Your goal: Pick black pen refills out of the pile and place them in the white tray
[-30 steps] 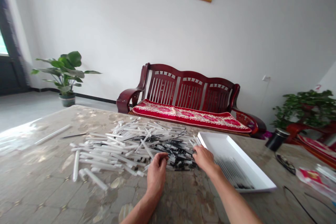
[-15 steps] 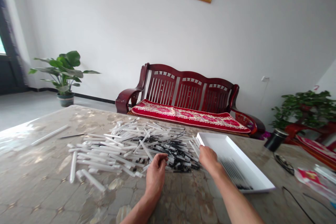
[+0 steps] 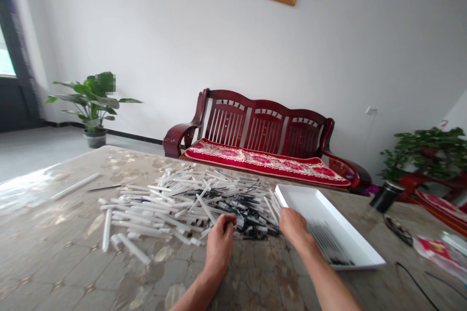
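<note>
A heap of white pen-like tubes [image 3: 146, 209] lies across the table, with black slender pieces [image 3: 251, 211] mixed in at its right side. My left hand [image 3: 221, 235] is at the heap's near edge, fingers curled together; what they hold, if anything, is hidden. Between the heap and a shallow white tray [image 3: 350, 221], my right hand [image 3: 293, 223] is closed beside the tray's left wall. A few white tubes [image 3: 270, 208] lean close to its fingers, but I cannot tell whether it grips one. Inside the tray, several thin clear sticks with dark ends [image 3: 326, 240] lie in a row.
A black cylinder [image 3: 386, 196], a coiled dark cable [image 3: 399, 231] and a red-and-white plastic packet [image 3: 436, 250] are on the table's right. One tube [image 3: 76, 186] and a thin dark stick [image 3: 104, 188] lie apart at left. Behind stands a red wooden bench [image 3: 264, 129].
The whole view has shifted slightly, so everything appears a little further right. Both hands keep nearly the same place and closed shape beside the heap and tray.
</note>
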`<control>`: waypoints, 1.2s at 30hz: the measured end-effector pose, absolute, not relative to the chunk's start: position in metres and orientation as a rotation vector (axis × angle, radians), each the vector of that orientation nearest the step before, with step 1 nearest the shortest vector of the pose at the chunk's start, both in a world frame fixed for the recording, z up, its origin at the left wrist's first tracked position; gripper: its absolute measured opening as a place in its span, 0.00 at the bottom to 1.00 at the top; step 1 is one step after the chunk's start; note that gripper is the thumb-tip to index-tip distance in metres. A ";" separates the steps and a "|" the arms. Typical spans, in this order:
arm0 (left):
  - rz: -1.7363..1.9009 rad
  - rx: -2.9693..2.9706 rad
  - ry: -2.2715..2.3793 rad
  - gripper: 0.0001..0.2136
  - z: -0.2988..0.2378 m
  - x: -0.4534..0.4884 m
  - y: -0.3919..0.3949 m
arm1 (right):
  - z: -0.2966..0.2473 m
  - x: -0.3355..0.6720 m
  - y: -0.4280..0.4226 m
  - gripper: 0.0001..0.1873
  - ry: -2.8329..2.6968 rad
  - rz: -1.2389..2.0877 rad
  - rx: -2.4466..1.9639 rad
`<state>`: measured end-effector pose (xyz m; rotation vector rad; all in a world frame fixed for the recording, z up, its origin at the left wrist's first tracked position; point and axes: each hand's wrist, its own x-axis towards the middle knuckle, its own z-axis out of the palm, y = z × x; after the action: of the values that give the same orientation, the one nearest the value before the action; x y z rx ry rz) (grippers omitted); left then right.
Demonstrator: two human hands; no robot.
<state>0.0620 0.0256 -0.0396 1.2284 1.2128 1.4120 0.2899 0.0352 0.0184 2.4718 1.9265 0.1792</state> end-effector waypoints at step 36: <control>1.340 0.343 0.633 0.18 -0.006 0.060 0.020 | 0.008 0.209 0.032 0.20 2.769 -0.068 2.553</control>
<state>0.0599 0.0203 -0.0065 0.3426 0.6329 1.3402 0.2092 0.0315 0.0085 2.5531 2.7685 -0.0682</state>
